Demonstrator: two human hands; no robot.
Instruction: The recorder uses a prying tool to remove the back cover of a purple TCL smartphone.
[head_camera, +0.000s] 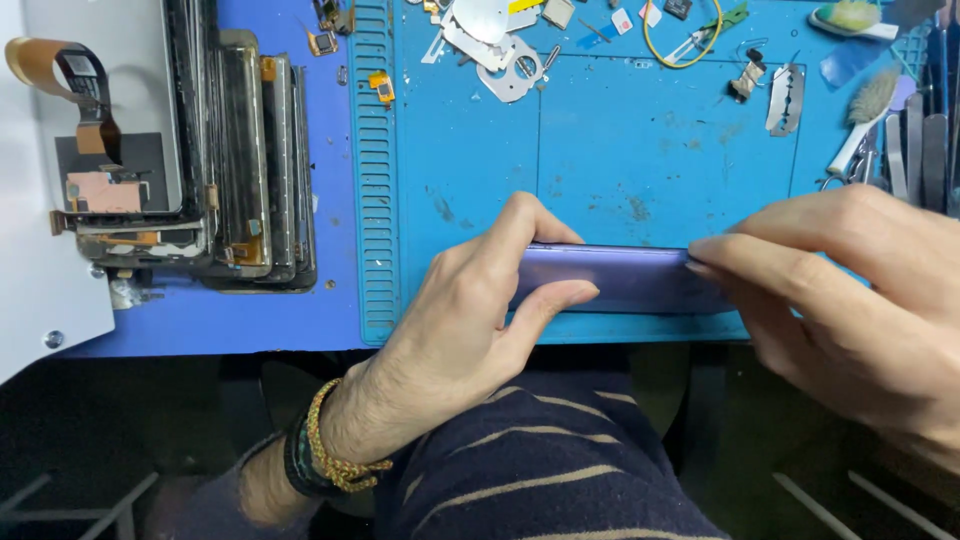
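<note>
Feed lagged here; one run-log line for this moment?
left hand: grips purple phone on edge | right hand: pinches other end | over blue repair mat

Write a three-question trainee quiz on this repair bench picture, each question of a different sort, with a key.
1. True or false: both hands hold the purple phone on its edge.
2. Which lies at the far right of the blue mat? A) a brush B) a hammer C) a cup
3. What does the left hand wear at the wrist?

Key
1. True: the left hand and the right hand grip opposite ends.
2. A
3. A yellow braided bracelet beside a dark band.
</note>
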